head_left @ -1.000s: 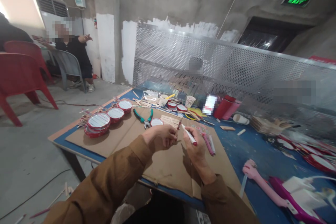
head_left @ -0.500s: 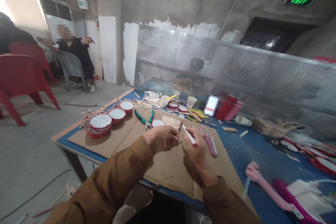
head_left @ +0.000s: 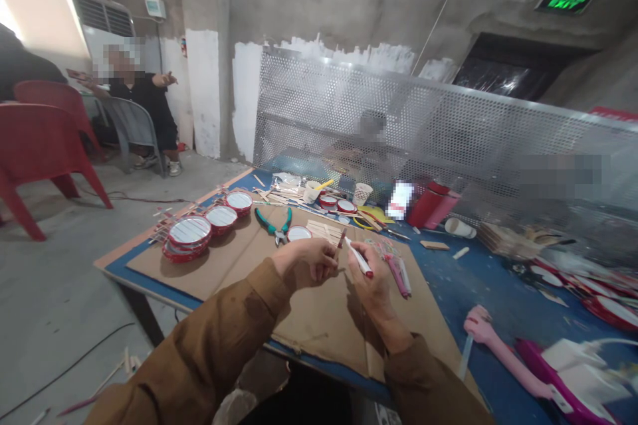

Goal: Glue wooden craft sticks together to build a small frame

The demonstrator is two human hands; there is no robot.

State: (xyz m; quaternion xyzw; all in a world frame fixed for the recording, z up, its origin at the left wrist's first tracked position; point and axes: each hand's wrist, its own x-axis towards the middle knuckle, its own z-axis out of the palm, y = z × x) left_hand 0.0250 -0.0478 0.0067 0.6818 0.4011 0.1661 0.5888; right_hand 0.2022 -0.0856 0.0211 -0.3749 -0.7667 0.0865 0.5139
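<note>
My left hand (head_left: 315, 259) is closed on a short, thin wooden stick (head_left: 341, 238), whose upper end looks dark red. Between the fingers of my right hand (head_left: 373, 282) sits a white marker (head_left: 359, 256) with a red end, its tip pointing up and left close to the stick. Both hands are above a cardboard sheet (head_left: 319, 329). Just beyond the left hand lie pale wooden sticks (head_left: 321, 229), a small red-rimmed white disc (head_left: 300, 234) and teal-handled pliers (head_left: 277, 228). Pink and clear pens (head_left: 400, 273) lie to the right of my right hand.
Red-rimmed drum-like pieces (head_left: 190, 232) with sticks attached stand at the cardboard's left. Paper cups (head_left: 363, 194), a phone (head_left: 400, 200) and a red bottle (head_left: 427, 204) line the back. A pink glue gun (head_left: 508, 352) lies at right. A perforated metal panel (head_left: 428, 126) rises behind the table.
The marker tip has moved slightly left, nearer the stick. Both hands keep their grips, and the rest stays in place apart from a slight camera shift.
</note>
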